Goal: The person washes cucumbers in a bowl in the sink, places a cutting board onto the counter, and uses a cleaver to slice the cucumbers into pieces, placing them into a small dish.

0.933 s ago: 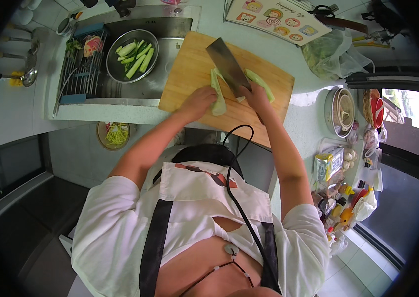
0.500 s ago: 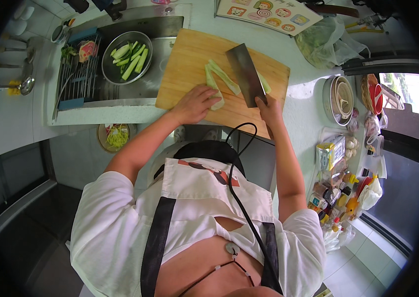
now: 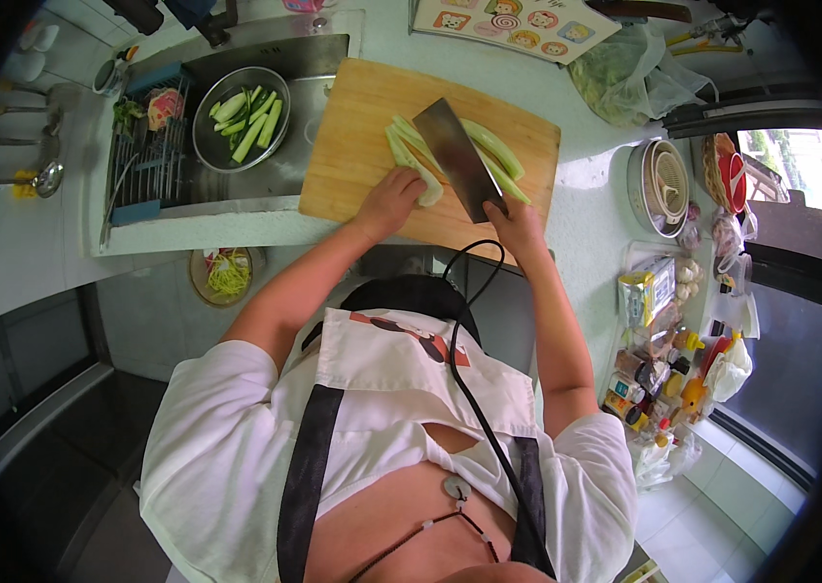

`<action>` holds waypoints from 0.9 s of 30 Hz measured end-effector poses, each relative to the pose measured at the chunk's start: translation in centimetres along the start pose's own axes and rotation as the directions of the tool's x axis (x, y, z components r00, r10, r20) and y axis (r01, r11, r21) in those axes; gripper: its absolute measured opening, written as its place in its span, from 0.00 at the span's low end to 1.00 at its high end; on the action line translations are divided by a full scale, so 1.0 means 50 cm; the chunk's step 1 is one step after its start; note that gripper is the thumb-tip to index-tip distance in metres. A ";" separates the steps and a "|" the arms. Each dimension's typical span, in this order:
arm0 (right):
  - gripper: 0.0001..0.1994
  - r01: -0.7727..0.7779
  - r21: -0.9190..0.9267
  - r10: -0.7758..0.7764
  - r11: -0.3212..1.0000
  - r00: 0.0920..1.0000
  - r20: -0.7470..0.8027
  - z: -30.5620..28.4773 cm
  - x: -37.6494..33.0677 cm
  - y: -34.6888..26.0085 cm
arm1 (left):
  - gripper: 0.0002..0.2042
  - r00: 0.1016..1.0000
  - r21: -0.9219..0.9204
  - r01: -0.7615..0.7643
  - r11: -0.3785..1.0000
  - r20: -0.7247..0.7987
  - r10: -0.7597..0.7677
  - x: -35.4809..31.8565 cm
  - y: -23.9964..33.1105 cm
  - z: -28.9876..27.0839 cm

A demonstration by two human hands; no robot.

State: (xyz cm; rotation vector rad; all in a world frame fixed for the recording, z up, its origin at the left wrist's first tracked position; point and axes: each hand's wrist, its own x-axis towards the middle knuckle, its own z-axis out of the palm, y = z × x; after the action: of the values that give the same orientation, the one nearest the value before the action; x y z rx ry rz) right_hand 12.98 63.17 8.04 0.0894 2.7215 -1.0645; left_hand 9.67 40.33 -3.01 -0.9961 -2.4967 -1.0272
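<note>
A wooden cutting board [image 3: 343, 175] lies on the counter before me. My left hand [image 3: 396, 199] is closed on a pale green strip of a cucumber-like vegetable [image 3: 397, 148], near its lower end. My right hand [image 3: 516, 223] grips the handle of a broad cleaver [image 3: 455, 160]. The blade slants across the board, just right of the held strip, and partly covers another piece. More pale green lengths [image 3: 493, 146] lie to the blade's right. Left of the board, a metal bowl [image 3: 199, 136] in the sink holds several cut green pieces.
The sink [image 3: 309, 97] has a dish rack [image 3: 153, 155] at its left end. Low on the left stands a bin with green peelings [image 3: 228, 277]. A plastic bag [image 3: 625, 78], stacked baskets [image 3: 662, 189] and several seasoning bottles [image 3: 664, 389] line the right. A dark cable hangs before my apron.
The cleaver and my right hand have moved left, closer to the held strip. More pale green lengths show on the blade's right. My left hand stays on its strip.
</note>
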 end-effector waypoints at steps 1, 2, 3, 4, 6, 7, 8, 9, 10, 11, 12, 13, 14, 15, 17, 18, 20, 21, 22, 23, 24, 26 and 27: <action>0.14 0.036 -0.008 -0.036 0.999 0.999 -0.009 -0.001 -0.002 -0.005 | 0.17 1.000 -0.004 -0.004 1.000 -0.021 0.004 0.001 0.000 0.003; 0.13 0.055 -0.006 -0.055 0.998 0.998 -0.002 0.001 -0.003 0.000 | 0.18 1.000 -0.028 -0.007 1.000 -0.019 0.006 0.001 0.002 0.004; 0.13 0.074 -0.001 -0.074 0.997 0.997 0.006 0.006 -0.004 0.008 | 0.18 1.000 -0.050 -0.010 0.999 -0.016 0.009 0.005 0.013 -0.007; 0.12 0.093 0.005 -0.093 0.996 0.996 0.014 0.009 -0.005 0.011 | 0.18 1.000 -0.071 -0.013 0.997 -0.013 0.012 0.007 0.018 -0.013; 0.12 0.065 -0.009 -0.065 0.998 0.996 0.060 0.009 -0.007 0.006 | 0.19 1.000 -0.069 -0.012 0.998 -0.007 0.011 0.002 0.013 -0.009; 0.11 0.053 -0.018 -0.051 0.998 0.995 0.082 0.009 -0.007 0.003 | 0.19 1.000 -0.067 -0.011 0.998 -0.006 0.011 0.000 0.010 -0.007; 0.11 0.097 -0.004 -0.096 0.995 0.994 0.048 0.011 -0.004 0.002 | 0.19 1.000 -0.063 -0.014 0.998 -0.009 0.014 0.000 0.008 -0.005; 0.11 0.139 0.008 -0.139 0.990 0.990 0.013 0.014 -0.002 0.003 | 0.20 1.000 -0.061 -0.018 0.998 -0.013 0.017 0.000 0.006 -0.004; 0.11 0.182 0.019 -0.182 0.983 0.983 -0.023 0.016 0.000 0.004 | 0.20 1.000 -0.058 -0.022 0.998 -0.016 0.021 0.001 0.005 -0.003; 0.11 0.178 -0.007 -0.178 0.984 0.984 -0.009 0.019 0.003 0.008 | 0.20 1.000 -0.059 -0.016 0.998 -0.011 0.015 0.001 0.005 -0.003; 0.11 0.175 -0.033 -0.175 0.984 0.985 0.004 0.022 0.007 0.015 | 0.20 1.000 -0.059 -0.011 0.998 -0.007 0.011 0.001 0.005 -0.003; 0.11 0.172 -0.058 -0.172 0.983 0.985 0.017 0.025 0.012 0.019 | 0.20 1.000 -0.059 -0.007 0.998 -0.003 0.007 0.001 0.006 -0.004; 0.11 0.197 -0.062 -0.197 0.978 0.980 0.009 0.028 0.017 0.022 | 0.20 1.000 -0.054 -0.016 0.998 -0.012 0.016 0.003 0.005 -0.004; 0.11 0.221 -0.064 -0.221 0.973 0.975 0.004 0.032 0.022 0.024 | 0.20 1.000 -0.051 -0.023 0.998 -0.020 0.022 0.003 0.006 -0.006; 0.12 0.183 -0.081 -0.181 0.980 0.983 0.029 0.034 0.027 0.018 | 0.19 1.000 -0.054 -0.023 0.998 -0.020 0.022 0.004 0.004 -0.005; 0.12 0.123 -0.097 -0.118 0.988 0.991 0.059 0.033 0.028 0.002 | 0.19 1.000 -0.059 -0.016 0.998 -0.013 0.015 0.004 0.002 -0.004; 0.12 0.087 -0.114 -0.077 0.990 0.993 0.085 0.036 0.035 -0.009 | 0.19 1.000 -0.070 -0.003 0.998 -0.008 0.002 0.003 -0.002 0.000; 0.12 0.109 -0.113 -0.100 0.988 0.991 0.084 0.039 0.040 -0.011 | 0.19 1.000 -0.077 0.003 0.997 -0.010 -0.003 0.001 -0.001 0.001; 0.12 0.131 -0.111 -0.123 0.985 0.989 0.083 0.042 0.047 -0.012 | 0.19 1.000 -0.083 0.009 0.997 -0.013 -0.010 -0.001 0.000 0.002; 0.12 0.169 -0.109 -0.161 0.980 0.984 0.076 0.049 0.055 -0.011 | 0.19 1.000 -0.086 0.016 0.996 -0.013 -0.017 -0.003 0.000 0.001; 0.12 0.202 -0.107 -0.196 0.973 0.978 0.067 0.058 0.065 -0.007 | 0.19 1.000 -0.093 0.021 0.995 -0.011 -0.022 -0.002 0.002 -0.002; 0.12 0.246 -0.100 -0.237 0.964 0.967 0.094 0.071 0.086 -0.003 | 0.18 1.000 -0.116 0.028 0.993 -0.003 -0.028 0.000 0.005 -0.006; 0.12 0.256 -0.093 -0.243 0.962 0.961 0.130 0.077 0.098 -0.002 | 0.18 1.000 -0.133 0.030 0.991 0.004 -0.030 0.001 0.008 -0.009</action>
State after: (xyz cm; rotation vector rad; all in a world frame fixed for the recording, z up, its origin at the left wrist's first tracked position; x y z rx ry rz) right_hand 8.85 60.39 4.28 -0.3330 2.7270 -0.9455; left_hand 9.90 40.22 -2.46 -0.9991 -2.4796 -1.2158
